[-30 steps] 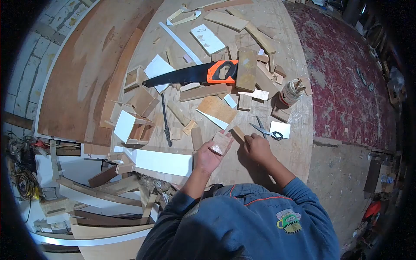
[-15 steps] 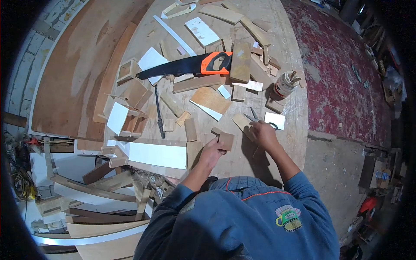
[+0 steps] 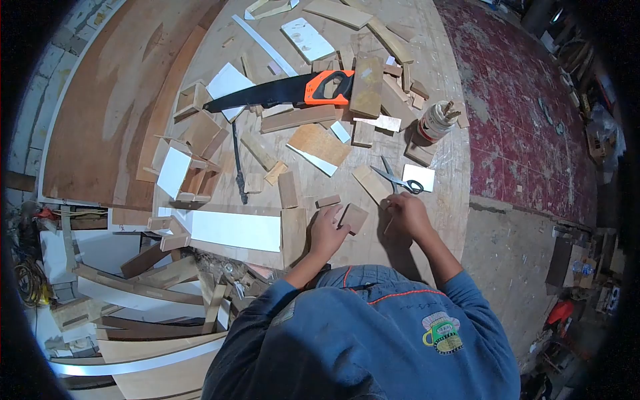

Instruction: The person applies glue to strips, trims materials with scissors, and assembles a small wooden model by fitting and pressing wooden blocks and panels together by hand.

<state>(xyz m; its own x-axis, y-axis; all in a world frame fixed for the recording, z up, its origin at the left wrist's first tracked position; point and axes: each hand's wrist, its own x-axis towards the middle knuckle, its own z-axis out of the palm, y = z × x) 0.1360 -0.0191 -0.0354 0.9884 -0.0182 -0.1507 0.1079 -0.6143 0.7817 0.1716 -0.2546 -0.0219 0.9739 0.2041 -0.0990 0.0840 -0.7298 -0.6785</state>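
My left hand (image 3: 327, 235) holds a small square wooden block (image 3: 353, 219) by its left edge, between thumb and fingers. A smaller wood strip (image 3: 328, 201) lies just beyond my fingertips. My right hand (image 3: 409, 217) is closed, fingers curled together; whatever they pinch is hidden or too thin to name. Just beyond it, the scissors (image 3: 402, 181) lie spread, with one black handle over a white square piece (image 3: 420, 177) and the other close to my fingertips. A flat wood piece (image 3: 371, 184) rests left of the scissors.
A handsaw (image 3: 327, 87) with an orange handle lies across wood offcuts, a block over its grip end. A jar of brushes or sticks (image 3: 437, 123) stands at the right. Small wooden box frames (image 3: 193, 175) and a long white board (image 3: 235, 231) are at the left.
My right hand has drawn back slightly toward me from the scissors, whose blades now show spread. The block in my left hand has tilted, and the small strip now shows apart from it.
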